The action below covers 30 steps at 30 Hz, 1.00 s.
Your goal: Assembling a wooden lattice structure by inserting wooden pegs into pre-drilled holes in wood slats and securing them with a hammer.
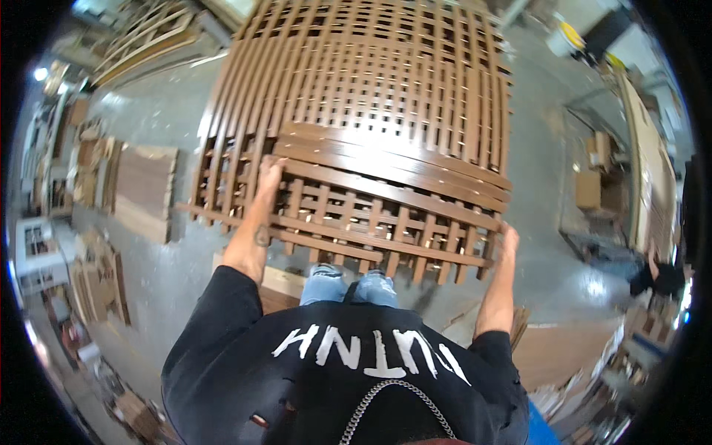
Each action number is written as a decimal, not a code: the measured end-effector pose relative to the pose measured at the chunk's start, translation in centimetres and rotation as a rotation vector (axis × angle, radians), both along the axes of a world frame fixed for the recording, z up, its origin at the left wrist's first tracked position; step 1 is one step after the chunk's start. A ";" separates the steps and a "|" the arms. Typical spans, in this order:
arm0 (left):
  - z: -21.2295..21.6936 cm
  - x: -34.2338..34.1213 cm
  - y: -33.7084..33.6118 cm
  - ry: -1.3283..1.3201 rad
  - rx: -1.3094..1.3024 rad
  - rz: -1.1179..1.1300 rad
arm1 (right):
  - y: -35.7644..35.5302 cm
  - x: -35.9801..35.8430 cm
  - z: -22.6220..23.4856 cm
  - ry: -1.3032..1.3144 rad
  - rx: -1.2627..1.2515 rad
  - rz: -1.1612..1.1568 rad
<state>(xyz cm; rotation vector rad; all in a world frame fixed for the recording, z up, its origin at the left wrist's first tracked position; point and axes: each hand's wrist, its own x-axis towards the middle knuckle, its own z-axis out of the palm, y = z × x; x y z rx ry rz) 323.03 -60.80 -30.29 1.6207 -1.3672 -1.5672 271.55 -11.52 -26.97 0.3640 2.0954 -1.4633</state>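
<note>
A row of long brown wooden slats (334, 152) lies side by side on top of a large stack of crossed brown slats (356, 81) in front of me. My left hand (271, 173) is at the left end of the nearest slat in that row (393, 191), fingers bent against it. At the same slat's right end is my right hand (508, 239), fingers curled in and partly hidden. Below this slat, the crossed layers show gaps, and a shorter slat (322, 243) rests along the near side.
Brown panels (144, 189) lie on the floor at left. Wooden frames (148, 37) lean at the far left. On the right, cardboard boxes (589, 189) sit on a cart beside a long board (645, 163). Another person (656, 274) is at the right edge. A large flat board (571, 348) lies near right.
</note>
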 end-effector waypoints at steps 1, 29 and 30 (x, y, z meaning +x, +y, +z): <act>-2.2 0.5 0.0 -0.095 -0.311 0.151 | 1.3 -1.0 -1.2 0.017 0.043 0.023; 3.1 37.8 -17.0 -0.592 -0.269 0.142 | -25.5 30.6 5.5 0.249 0.784 0.821; 2.9 38.1 -17.8 -0.622 -0.250 0.100 | -25.3 30.9 4.6 0.250 0.803 0.809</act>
